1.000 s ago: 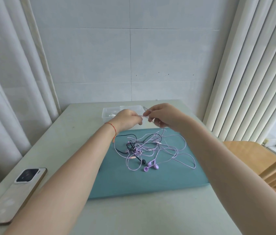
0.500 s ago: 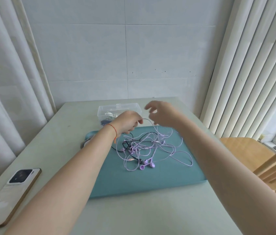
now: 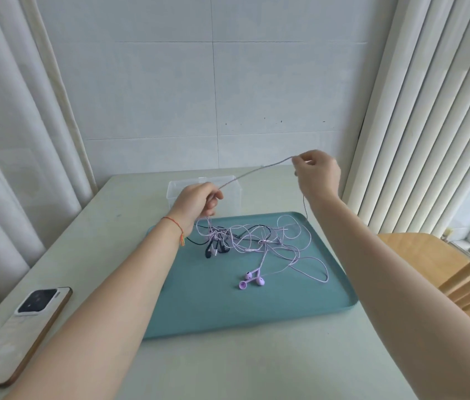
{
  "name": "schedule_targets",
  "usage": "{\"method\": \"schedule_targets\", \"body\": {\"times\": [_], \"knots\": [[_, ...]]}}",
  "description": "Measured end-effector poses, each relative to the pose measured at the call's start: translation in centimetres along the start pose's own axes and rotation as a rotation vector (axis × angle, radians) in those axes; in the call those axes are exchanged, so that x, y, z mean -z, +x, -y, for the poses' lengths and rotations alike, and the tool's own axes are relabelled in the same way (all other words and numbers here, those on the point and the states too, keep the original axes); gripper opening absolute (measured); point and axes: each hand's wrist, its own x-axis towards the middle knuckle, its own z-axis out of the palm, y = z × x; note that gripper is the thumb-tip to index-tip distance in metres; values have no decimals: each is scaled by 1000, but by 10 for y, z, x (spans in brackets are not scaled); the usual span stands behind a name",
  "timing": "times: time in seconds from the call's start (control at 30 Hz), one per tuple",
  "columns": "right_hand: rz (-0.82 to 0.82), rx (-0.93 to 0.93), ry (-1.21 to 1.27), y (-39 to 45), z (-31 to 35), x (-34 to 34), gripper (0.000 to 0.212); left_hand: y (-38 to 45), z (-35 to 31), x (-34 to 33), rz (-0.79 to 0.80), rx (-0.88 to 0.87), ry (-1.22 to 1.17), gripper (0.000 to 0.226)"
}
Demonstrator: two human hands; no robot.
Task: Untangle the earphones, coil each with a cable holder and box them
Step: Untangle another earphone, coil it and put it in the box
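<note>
**Lilac cable stretched between two hands**

Teal tray lies mid-table, with bare tabletop in front and to its left; a phone rests at the left edge. Left hand and right hand each pinch the lilac cable, which runs taut between them above the tray. Remaining tangle, lilac and black, lies on the tray, earbuds nearest. Clear box sits behind the left hand. Curtains flank a tiled wall.
</note>
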Motion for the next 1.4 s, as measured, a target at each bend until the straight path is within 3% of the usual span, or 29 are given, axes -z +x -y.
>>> {"method": "schedule_targets", "body": {"times": [0.13,0.23,0.3,0.37,0.47,0.53,0.63,0.7,0.77,0.9,0.97,1.0,1.1,1.17,1.27,1.33,1.4], "knots": [[289,110,-320,-11,2,-10,46,-1,-9,-8,19,-92,59,18],[288,374,-135,-26,20,-18,49,-6,-29,-20,78,-220,96,15],[327,457,37,-33,34,-19,48,-9,-45,-25,96,-307,111,15],[352,517,52,-34,42,-21,44,-8,-55,-28,95,-353,143,18],[421,556,-158,-32,43,-22,24,-6,-49,-27,91,-293,202,20],[556,525,-287,-30,37,-23,15,-7,-34,-23,127,-194,208,15],[749,505,-506,-32,30,-22,17,-10,-10,-16,288,-26,199,11],[816,520,-648,-32,30,-24,15,-13,7,-13,388,37,390,21],[765,520,-605,-31,33,-31,13,-14,23,-9,405,40,509,20],[208,521,-42,-26,45,-37,11,-12,40,0,271,-21,495,46],[67,527,84,-26,50,-34,11,-9,42,6,184,-43,554,45],[91,516,70,-25,51,-31,12,-7,43,9,131,-35,582,38],[371,421,-205,-20,55,-24,13,-6,38,17,33,59,484,20],[341,386,-191,-17,51,-26,15,-4,35,19,-36,113,358,22],[103,363,33,-18,48,-29,14,0,33,20,-145,135,244,32],[171,336,30,-18,50,-27,14,1,32,22,-143,121,278,36],[381,299,-40,-22,54,-24,14,-2,30,26,-12,115,376,51]]}}
